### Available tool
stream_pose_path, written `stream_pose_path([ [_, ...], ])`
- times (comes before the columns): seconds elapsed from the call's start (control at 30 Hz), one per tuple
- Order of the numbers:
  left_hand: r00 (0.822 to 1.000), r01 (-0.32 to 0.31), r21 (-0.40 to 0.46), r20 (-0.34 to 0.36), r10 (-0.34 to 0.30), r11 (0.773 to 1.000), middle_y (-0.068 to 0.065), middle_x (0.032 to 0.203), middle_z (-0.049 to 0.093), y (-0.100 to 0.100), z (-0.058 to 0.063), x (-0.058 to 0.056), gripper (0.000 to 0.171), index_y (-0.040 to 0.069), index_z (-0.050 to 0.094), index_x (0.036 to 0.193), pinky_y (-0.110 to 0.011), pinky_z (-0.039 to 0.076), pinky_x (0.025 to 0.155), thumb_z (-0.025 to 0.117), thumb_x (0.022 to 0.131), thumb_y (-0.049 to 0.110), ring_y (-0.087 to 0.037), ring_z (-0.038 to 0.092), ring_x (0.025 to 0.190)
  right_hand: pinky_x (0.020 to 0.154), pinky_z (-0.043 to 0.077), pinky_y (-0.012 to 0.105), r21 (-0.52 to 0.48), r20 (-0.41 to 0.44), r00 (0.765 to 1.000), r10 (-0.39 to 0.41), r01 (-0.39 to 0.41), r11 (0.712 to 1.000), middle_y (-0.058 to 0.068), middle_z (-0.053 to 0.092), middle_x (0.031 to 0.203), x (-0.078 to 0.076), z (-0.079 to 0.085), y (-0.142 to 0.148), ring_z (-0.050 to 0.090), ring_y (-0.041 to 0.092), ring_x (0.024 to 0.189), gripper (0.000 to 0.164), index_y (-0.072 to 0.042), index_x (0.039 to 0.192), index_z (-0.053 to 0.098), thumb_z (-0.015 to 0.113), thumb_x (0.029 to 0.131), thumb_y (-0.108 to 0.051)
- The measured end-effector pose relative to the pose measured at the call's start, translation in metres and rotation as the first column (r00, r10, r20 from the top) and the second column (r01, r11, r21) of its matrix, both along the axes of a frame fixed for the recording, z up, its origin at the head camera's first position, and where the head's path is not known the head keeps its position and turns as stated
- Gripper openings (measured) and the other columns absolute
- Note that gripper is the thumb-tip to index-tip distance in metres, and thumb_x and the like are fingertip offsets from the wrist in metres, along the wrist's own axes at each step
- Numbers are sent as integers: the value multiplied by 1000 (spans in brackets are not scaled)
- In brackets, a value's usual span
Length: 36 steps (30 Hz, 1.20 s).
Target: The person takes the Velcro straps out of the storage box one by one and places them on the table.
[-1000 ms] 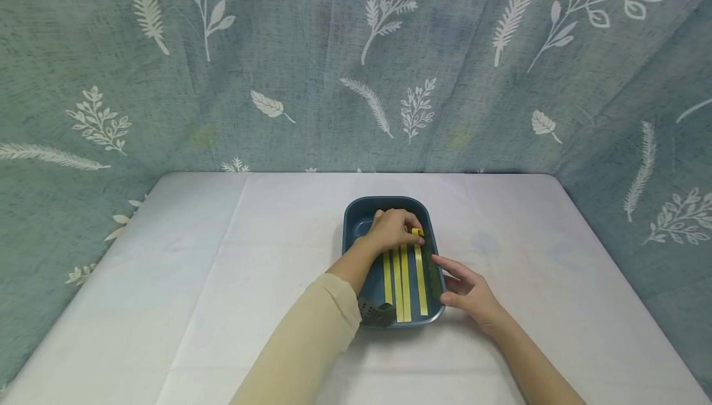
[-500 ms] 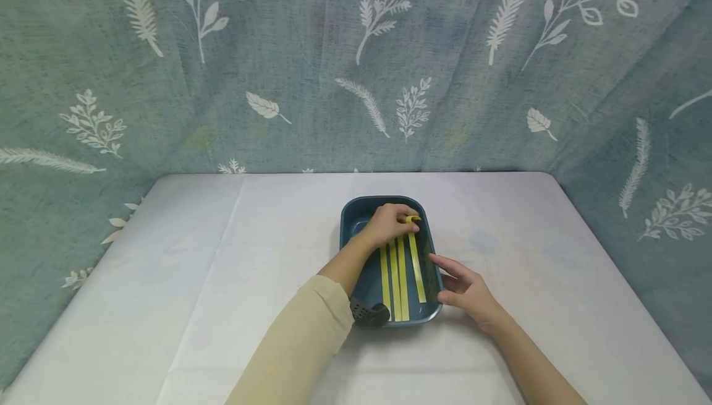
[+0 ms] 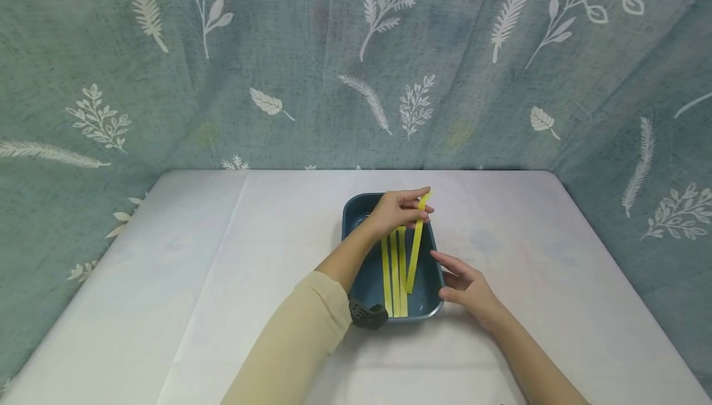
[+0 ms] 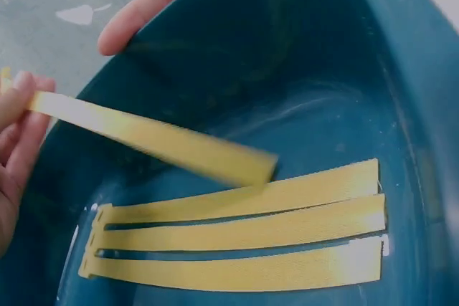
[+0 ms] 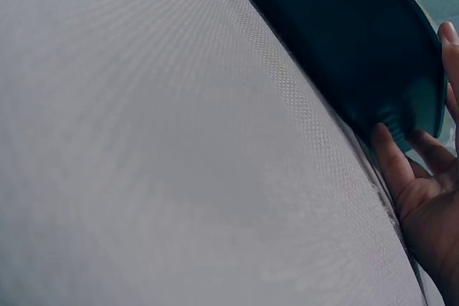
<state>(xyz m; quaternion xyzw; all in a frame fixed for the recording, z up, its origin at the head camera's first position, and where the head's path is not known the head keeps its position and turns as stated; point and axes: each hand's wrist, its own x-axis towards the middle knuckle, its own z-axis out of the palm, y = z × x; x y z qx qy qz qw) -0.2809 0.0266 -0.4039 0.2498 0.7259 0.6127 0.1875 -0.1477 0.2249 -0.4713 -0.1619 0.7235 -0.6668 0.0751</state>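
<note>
Left hand [image 3: 396, 210] pinching one yellow strip [image 3: 415, 250], right hand [image 3: 470, 289] spread against right side of blue tray [image 3: 428, 272], three strips [image 4: 251, 231] inside.

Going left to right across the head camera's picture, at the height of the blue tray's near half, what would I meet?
Beige sleeve, dark perforated band, three yellow strips lying in the blue tray, slanting yellow strip pinched by the left hand, right hand.

"Where's the tub [image 3: 428, 281]?"
"On the counter [image 3: 167, 281], with the curtain [image 3: 311, 65] behind."
"What's in it?"
"Three strips [image 3: 395, 275], side by side."
"And the other strip [image 3: 415, 256]?"
"In the left hand [image 3: 397, 210], right of those three. The right hand [image 3: 470, 290] touches the tub's right side."
</note>
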Motion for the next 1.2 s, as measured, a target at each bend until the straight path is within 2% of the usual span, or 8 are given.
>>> stream_pose_path([
  [0.03,1000,-3,20,2,3,1000,-11,113,68,1,3,1,52,19,47,141,-36,56,76,62,92,13,-15,69,91,95,44,20,6,1,1000,-3,3,1000,-3,44,142,0,0,0,50,30,125,63,-3,140,43,70,84,-6],
  [0.1,1000,-12,59,6,11,998,-10,116,67,2,10,2,51,21,47,140,-36,56,77,61,92,13,-15,69,93,95,44,20,5,0,1000,-4,4,1000,-3,44,142,-1,0,0,52,26,124,63,-3,140,43,70,84,-5],
  [0.27,999,-24,154,36,19,988,-8,121,65,2,28,4,49,21,50,138,-33,56,77,62,91,12,-17,68,98,94,45,20,12,20,1000,-17,17,1000,12,40,146,-1,1,-1,48,36,125,63,-3,140,44,70,83,-5],
  [0.33,999,-10,182,41,2,983,-8,125,63,0,34,5,51,20,49,139,-34,55,79,63,91,10,-17,67,101,94,44,20,24,31,999,-26,25,999,19,37,147,0,2,-1,43,46,127,64,-3,140,44,71,82,-6],
  [0.57,997,56,220,35,-65,974,-11,131,58,-9,54,7,59,14,46,141,-35,55,81,65,87,1,-22,64,107,94,43,18,46,31,999,-36,34,998,21,34,148,0,2,0,39,47,129,64,-4,140,44,72,83,-9],
  [0.8,997,70,217,27,-78,974,-7,140,50,-26,57,10,68,17,40,144,-33,55,78,66,85,-3,-21,61,113,92,45,20,17,51,998,-31,30,999,22,33,149,1,3,-2,42,48,126,65,-2,140,42,71,83,-8],
  [1.0,999,50,240,-25,-45,970,-6,141,49,-41,58,14,72,18,39,145,-31,56,73,67,83,-5,-20,63,109,93,45,20,16,35,999,-25,25,1000,23,33,148,0,4,-3,43,48,125,65,-1,140,42,71,83,-8],
  [1.2,999,26,247,-46,-15,969,-6,140,50,-57,62,19,73,18,40,145,-38,55,80,69,81,-6,-22,65,106,93,45,20,25,31,999,-33,33,999,20,36,147,0,4,-2,47,43,124,64,-2,140,43,71,82,-6],
])
